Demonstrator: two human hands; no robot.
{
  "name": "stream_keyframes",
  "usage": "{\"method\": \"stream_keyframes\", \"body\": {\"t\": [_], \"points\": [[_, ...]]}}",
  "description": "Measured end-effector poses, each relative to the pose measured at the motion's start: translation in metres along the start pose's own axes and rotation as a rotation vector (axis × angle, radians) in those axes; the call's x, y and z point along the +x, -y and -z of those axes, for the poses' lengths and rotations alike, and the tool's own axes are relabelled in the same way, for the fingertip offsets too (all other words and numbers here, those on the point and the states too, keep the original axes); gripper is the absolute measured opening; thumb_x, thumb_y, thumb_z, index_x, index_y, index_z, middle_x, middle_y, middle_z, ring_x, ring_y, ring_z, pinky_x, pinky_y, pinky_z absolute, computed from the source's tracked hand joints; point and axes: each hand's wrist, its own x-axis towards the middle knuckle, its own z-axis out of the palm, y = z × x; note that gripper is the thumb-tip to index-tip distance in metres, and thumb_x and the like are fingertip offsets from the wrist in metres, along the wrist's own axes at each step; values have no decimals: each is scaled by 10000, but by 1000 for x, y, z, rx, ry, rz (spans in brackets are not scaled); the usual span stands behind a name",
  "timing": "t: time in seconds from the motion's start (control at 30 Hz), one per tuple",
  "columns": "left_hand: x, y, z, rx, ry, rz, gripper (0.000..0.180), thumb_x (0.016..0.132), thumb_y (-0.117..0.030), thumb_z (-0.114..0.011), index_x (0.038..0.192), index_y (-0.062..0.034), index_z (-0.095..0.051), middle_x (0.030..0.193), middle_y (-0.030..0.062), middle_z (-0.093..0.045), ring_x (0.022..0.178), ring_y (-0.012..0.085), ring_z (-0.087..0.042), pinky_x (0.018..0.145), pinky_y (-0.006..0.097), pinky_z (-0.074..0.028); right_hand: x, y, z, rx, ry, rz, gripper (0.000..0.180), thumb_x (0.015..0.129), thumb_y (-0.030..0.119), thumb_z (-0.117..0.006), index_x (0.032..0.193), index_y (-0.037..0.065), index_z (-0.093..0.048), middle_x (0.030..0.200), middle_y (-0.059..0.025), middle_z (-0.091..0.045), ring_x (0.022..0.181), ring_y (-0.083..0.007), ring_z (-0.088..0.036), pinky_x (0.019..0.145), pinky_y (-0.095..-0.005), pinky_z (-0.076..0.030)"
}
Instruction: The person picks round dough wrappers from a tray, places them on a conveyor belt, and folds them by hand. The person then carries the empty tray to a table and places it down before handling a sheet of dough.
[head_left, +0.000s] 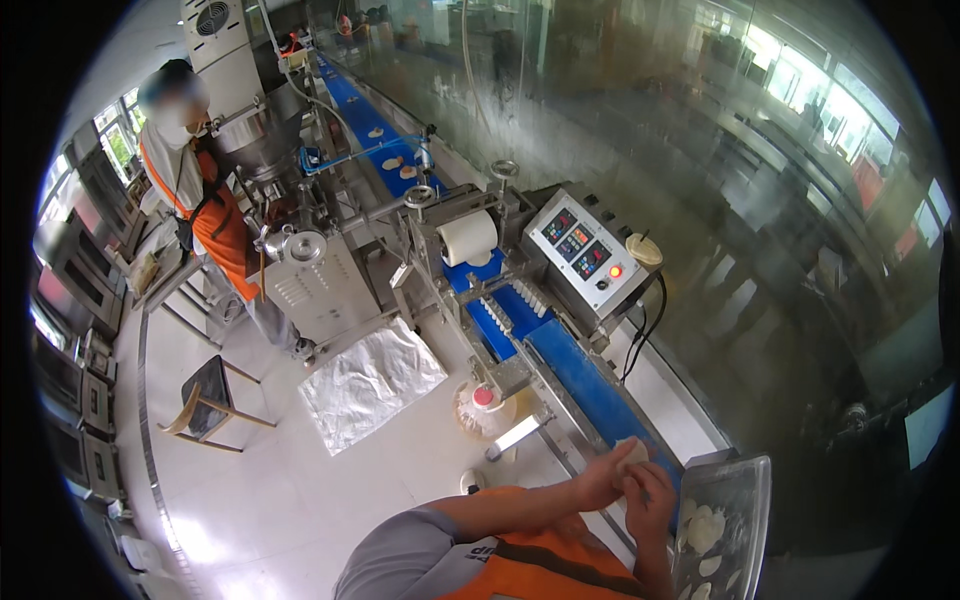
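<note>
Over the lower end of the blue conveyor belt, my two hands meet around a small, pale, flat dough piece. My left hand is closed on one side of it. Bent fingers of my right hand press in from the other side; part of their grip is hidden. Beside my right forearm stands a clear plastic bin holding several pale dough rounds.
A dough roll sits on the machine, beside a control panel with a lit red button. Dough rounds lie on the far belt. A co-worker stands left by a metal mixer. A chair and silver sheet occupy the floor.
</note>
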Motion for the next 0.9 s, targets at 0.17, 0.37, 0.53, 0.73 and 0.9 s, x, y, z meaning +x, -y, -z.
{"method": "stream_keyframes", "body": {"t": [0.17,0.37,0.53,0.73,0.9], "points": [[-32,-26,14,101,-25,-113,463,1011,-518,-497,1301,-157,-518,1159,17,-566,1061,158,-570,929,329,-466,5,-2,-35,-32,75,76,273,758,68,-781,1015,30,-698,1037,-147,-658,893,-316,-671,751,-363,-550],[-85,-73,3,44,50,-140,532,1035,-441,-466,1448,-108,-422,1401,46,-475,1287,198,-479,1096,366,-367,29,42,-76,103,37,29,156,775,16,-738,924,29,-693,954,-124,-684,830,-256,-692,720,-334,-551],[-100,-93,9,163,24,-141,518,997,-262,-502,1467,-69,-398,1445,78,-446,1331,226,-453,1131,389,-344,21,23,-101,796,32,-455,184,854,41,-613,1032,12,-651,1024,-88,-689,885,-228,-680,790,-330,-537],[-103,-107,29,52,-221,-257,471,1011,-190,-447,1443,-11,-389,1400,144,-516,1297,309,-510,1077,475,-434,65,-17,-95,1575,-155,-890,284,915,177,-449,1102,44,-616,1129,-98,-655,1059,-247,-624,940,-404,-490],[-107,-115,43,31,-406,-370,420,1020,-127,-401,1409,30,-387,1344,206,-561,1214,388,-572,1043,501,-476,107,-71,-102,1152,-95,-996,257,918,205,-598,1102,29,-639,1093,-93,-668,1023,-235,-644,874,-383,-529]]}}
